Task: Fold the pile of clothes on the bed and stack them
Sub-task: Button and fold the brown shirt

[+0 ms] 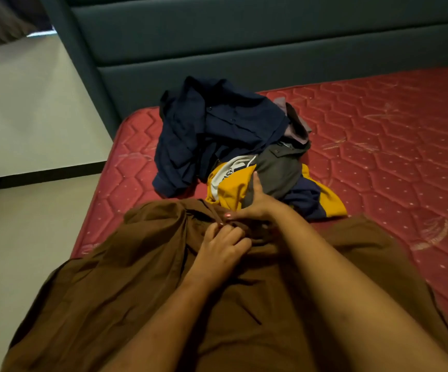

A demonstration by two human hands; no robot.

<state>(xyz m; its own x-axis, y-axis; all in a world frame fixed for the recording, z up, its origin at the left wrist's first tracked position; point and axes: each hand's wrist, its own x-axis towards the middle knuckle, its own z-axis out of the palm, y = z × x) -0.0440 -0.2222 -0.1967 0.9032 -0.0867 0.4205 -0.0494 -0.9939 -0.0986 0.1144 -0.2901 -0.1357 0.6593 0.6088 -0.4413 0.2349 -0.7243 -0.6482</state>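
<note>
We see a bare red quilted mattress (378,146) set against a padded dark teal headboard (244,36). To the left lie a pale floor (16,251) and a light wall (29,103) with dark skirting (43,174). Lighting is dim.

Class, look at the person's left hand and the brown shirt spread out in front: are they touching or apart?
Touching. The head view shows the left hand resting on the brown shirt, its fingers pinching the fabric near the collar, with no gap visible.

A bedroom is showing here: a bare red quilted mattress (378,162) is lying against a padded teal headboard (244,41), clothes (217,135) heaped on it.
</note>
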